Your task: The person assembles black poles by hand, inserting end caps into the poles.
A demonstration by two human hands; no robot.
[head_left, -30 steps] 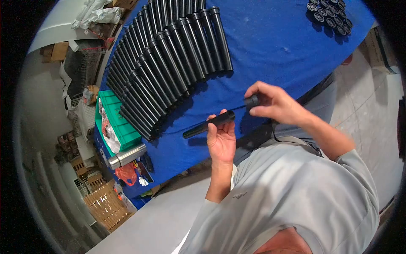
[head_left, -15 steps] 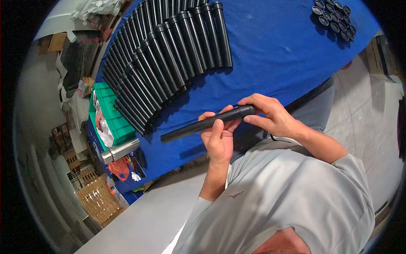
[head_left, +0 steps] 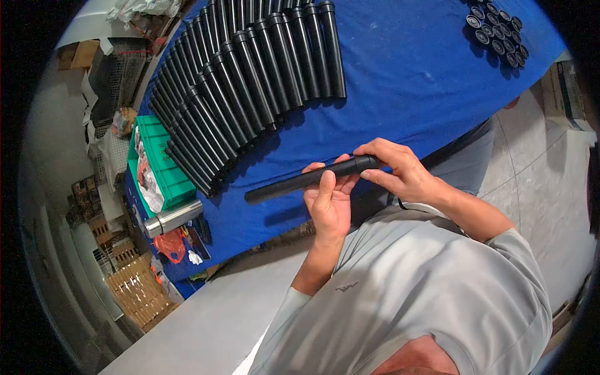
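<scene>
A black tube [head_left: 284, 187] is held nearly level over the near edge of the blue cloth, its wider end to the right. My left hand [head_left: 329, 203] is wrapped round its middle from below, with the thumb on top. The fingers and thumb of my right hand [head_left: 397, 170] pinch the wider end. Beyond my hands, several black tubes [head_left: 269, 75] lie side by side in overlapping rows on the cloth.
Several round black pieces [head_left: 498, 46] stand grouped at the far right of the blue cloth [head_left: 400, 81]. On the left are a green crate [head_left: 178, 182] with crumpled material inside, a metal flask [head_left: 174, 218] and a red plastic bag [head_left: 170, 245].
The left hand and the tube have shifted slightly to the right. The right hand keeps its pinch on the wider end. The view has moved a little.
</scene>
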